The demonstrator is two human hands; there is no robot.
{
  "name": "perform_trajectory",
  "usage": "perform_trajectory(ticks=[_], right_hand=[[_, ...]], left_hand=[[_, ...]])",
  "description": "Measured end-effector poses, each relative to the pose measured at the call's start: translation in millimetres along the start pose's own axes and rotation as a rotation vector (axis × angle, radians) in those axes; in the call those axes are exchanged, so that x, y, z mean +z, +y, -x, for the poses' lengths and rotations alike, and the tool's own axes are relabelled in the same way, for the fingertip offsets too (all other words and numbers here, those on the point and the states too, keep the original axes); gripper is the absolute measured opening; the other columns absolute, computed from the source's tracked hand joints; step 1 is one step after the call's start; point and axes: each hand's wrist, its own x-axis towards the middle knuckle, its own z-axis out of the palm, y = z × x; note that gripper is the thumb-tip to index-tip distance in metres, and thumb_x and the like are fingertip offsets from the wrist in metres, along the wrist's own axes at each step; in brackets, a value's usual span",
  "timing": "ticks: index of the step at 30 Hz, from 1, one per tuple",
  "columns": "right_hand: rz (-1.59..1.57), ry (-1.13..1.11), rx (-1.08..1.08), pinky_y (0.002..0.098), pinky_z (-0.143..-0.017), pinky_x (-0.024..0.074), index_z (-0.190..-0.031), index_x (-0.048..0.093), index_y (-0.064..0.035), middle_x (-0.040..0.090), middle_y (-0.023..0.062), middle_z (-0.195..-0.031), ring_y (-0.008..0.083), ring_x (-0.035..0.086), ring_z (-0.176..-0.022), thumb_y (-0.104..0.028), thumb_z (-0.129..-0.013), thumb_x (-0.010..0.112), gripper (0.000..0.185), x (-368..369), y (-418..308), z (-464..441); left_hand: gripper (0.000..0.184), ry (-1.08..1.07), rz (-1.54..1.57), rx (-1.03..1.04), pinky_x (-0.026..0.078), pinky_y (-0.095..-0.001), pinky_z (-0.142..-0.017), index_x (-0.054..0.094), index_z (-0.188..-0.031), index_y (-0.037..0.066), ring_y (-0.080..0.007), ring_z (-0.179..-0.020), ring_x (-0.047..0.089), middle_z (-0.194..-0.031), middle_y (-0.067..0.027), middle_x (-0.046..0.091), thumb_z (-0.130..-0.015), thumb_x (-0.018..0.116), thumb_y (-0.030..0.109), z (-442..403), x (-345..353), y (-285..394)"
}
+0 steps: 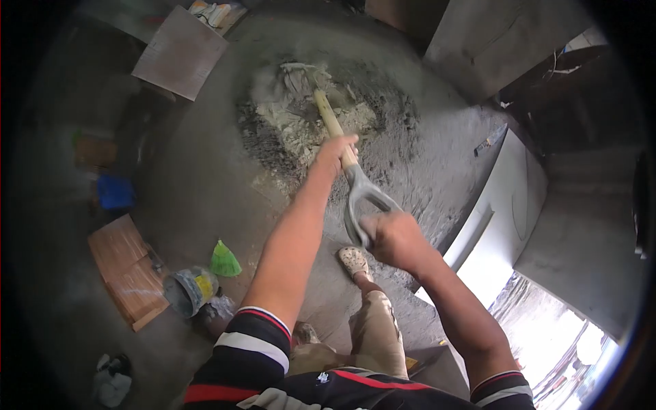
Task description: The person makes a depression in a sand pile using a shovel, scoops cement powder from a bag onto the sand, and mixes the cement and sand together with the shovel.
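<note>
A shovel [330, 117] with a wooden shaft and a grey D-shaped handle slants up and away from me. My left hand [336, 152] is wrapped round the lower part of the shaft, just above the grey handle. The grip of the D-handle is in my right hand [394, 239], fingers closed. At the far end, the blade is hard to make out within a pile of pale, powdery mix [294, 130], which has darker, sandy material around it on the grey floor.
Boards lean at the upper right, with a pale panel [493, 212] below them. To the left are a bucket [183, 295], a green brush head [224, 260], a wooden piece [123, 266] and a blue object [115, 192]. A flat sheet [180, 53] lies upper left.
</note>
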Motion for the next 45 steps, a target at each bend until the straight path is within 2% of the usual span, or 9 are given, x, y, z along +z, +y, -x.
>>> perform_trajectory(ticks=[7,22,26,30,33,35,38,43,45], right_hand=[[0.254,-0.427,-0.029,0.0456,-0.061,0.052,-0.077,0.063,-0.0102,0.065,0.0122,-0.067,0.0347,0.067,-0.065,-0.015,-0.078,0.062,0.005,-11.1,-81.4,62.7],[0.311,0.04,0.068,0.0423,-0.06,0.0531,-0.078,0.058,-0.0073,0.065,0.0137,-0.07,0.038,0.064,-0.066,-0.013,-0.071,0.073,0.017,-63.7,-378.2,171.4],[0.02,0.323,0.178,0.0284,-0.055,0.0418,-0.085,0.063,0.0014,0.057,0.0017,-0.07,0.0088,0.05,-0.064,0.0,-0.07,0.073,0.018,-45.7,-487.9,257.1],[-0.261,0.594,0.164,0.0288,-0.058,0.0439,-0.105,0.065,-0.0021,0.059,-0.0003,-0.081,0.0115,0.052,-0.065,-0.008,-0.085,0.063,0.02,-62.3,-457.0,392.8],[-0.741,0.789,0.253,0.0213,-0.052,0.0363,-0.108,0.062,-0.0012,0.056,-0.0001,-0.074,0.0084,0.046,-0.057,-0.015,-0.092,0.057,0.022,-117.7,-494.2,427.2],[-0.377,0.195,-0.104,0.0222,-0.053,0.0337,-0.108,0.062,-0.0016,0.053,-0.001,-0.072,0.0079,0.044,-0.056,-0.017,-0.09,0.059,0.023,-122.6,-507.6,433.7],[-0.322,0.435,0.016,0.0234,-0.052,0.0275,-0.102,0.06,-0.0037,0.047,-0.0023,-0.069,0.0065,0.04,-0.057,-0.018,-0.088,0.062,0.02,-121.5,-513.9,408.7],[-0.324,0.544,-0.077,0.0225,-0.053,0.0263,-0.102,0.057,-0.0051,0.047,-0.0021,-0.069,0.0067,0.039,-0.056,-0.016,-0.09,0.062,0.016,-88.0,-503.2,322.5],[-0.377,0.215,-0.116,0.0236,-0.057,0.0328,-0.118,0.053,-0.0015,0.054,0.0029,-0.084,0.0097,0.046,-0.064,-0.017,-0.089,0.066,0.036,-102.3,-466.5,276.9]], left_hand=[[0.018,-0.175,0.239,-0.097,0.052,-0.0338,-0.049,0.057,-0.086,0.008,-0.019,-0.052,0.059,-0.065,-0.0058,0.059,-0.082,0.071,0.017,98.2,6.3,-58.0],[0.045,-0.375,0.732,0.089,0.052,-0.0316,-0.057,0.045,-0.106,0.006,-0.0167,-0.063,0.058,-0.077,-0.0055,0.057,-0.079,0.078,0.018,362.0,4.5,-50.7],[0.057,-0.531,0.863,0.292,0.049,-0.0422,-0.083,0.042,-0.118,0.003,-0.022,-0.086,0.054,-0.092,-0.0079,0.051,-0.081,0.08,0.025,428.5,-34.8,-59.8],[0.053,-0.452,1.048,0.363,0.044,-0.0501,-0.092,0.044,-0.118,0.002,-0.0285,-0.102,0.049,-0.107,-0.0121,0.047,-0.085,0.078,0.027,526.5,-91.8,-57.4],[0.042,-0.271,1.199,0.429,0.05,-0.0423,-0.066,0.049,-0.104,0.005,-0.0229,-0.076,0.056,-0.09,-0.0078,0.052,-0.085,0.078,0.029,579.6,-152.5,-58.1],[0.037,-0.198,1.439,0.467,0.05,-0.04,-0.057,0.051,-0.101,0.001,-0.0243,-0.063,0.055,-0.084,-0.0084,0.053,-0.085,0.077,0.023,578.5,-201.5,-70.5],[0.03,0.257,1.366,0.362,0.05,-0.0394,-0.055,0.053,-0.098,0.001,-0.0244,-0.062,0.055,-0.082,-0.0087,0.054,-0.085,0.074,0.018,634.1,-267.2,-101.1],[0.035,0.446,1.494,0.514,0.054,-0.0401,-0.067,0.042,-0.112,-0.001,-0.0251,-0.076,0.058,-0.089,-0.0133,0.052,-0.088,0.065,0.008,741.8,-332.8,-174.5],[0.036,0.524,1.508,0.629,0.054,-0.0394,-0.069,0.041,-0.113,-0.001,-0.0246,-0.078,0.057,-0.092,-0.013,0.05,-0.088,0.064,0.01,760.9,-355.7,-204.3]])
